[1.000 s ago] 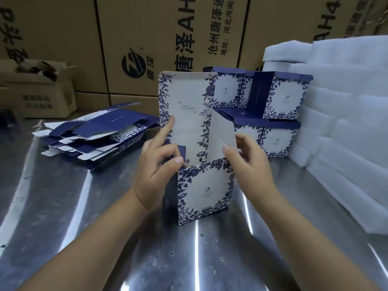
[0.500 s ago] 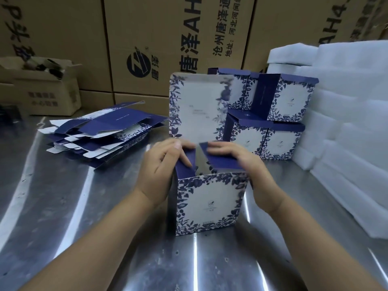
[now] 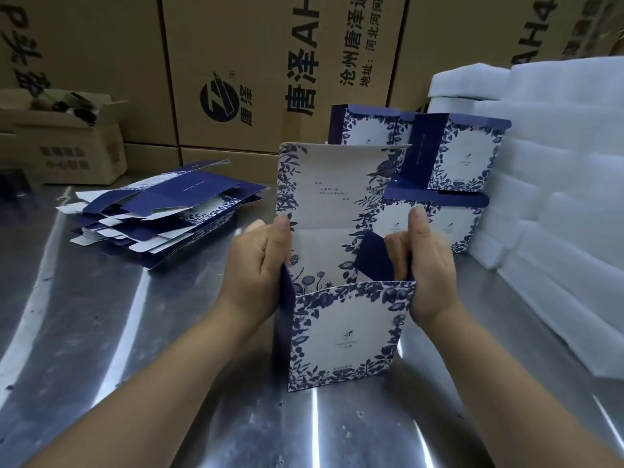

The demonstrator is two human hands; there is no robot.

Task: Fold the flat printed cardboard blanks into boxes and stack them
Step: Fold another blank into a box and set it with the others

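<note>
A half-folded blue-and-white floral box (image 3: 344, 336) stands upright on the steel table, its tall lid flap (image 3: 331, 184) raised at the back. My left hand (image 3: 260, 265) grips the box's left wall, thumb up along the lid's edge. My right hand (image 3: 422, 265) grips the right wall, fingers curled over the dark blue side flap (image 3: 371, 258). A pile of flat printed blanks (image 3: 162, 214) lies to the left. Several folded boxes (image 3: 456, 157) are stacked in two layers behind the lid.
White foam sheets (image 3: 557, 197) are piled along the right side. Large brown cartons (image 3: 270, 62) form a wall at the back, and a small open carton (image 3: 64, 143) sits at the far left. Bare steel table (image 3: 101, 332) surface lies in front of the blanks.
Both hands moved from pressing the top side flaps inward to holding the box's side walls. The right side flap now stands tilted up inside, and the box's interior shows again.
</note>
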